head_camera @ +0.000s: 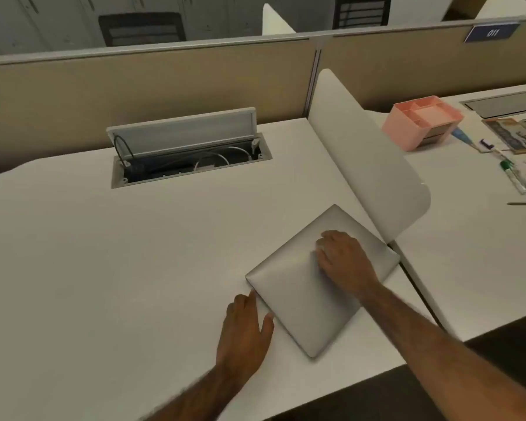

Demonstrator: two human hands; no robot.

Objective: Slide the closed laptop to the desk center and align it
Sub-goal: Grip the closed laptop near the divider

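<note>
Although the flat, closed silver-grey laptop is contacted by both hands, it lies skewed at lower right of the white tabletop, beside the divider; the right hand is pressed flat on its lid; the left hand is spread open against its edge; sliding to centre and squaring are judged outstanding.

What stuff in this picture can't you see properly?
- Head view: the part of the laptop under the right hand is hidden.
- The cable box is dark inside; its plugs are too small to tell.
- The markers are cut off by the right edge.
- The papers have print too blurred to read.
</note>
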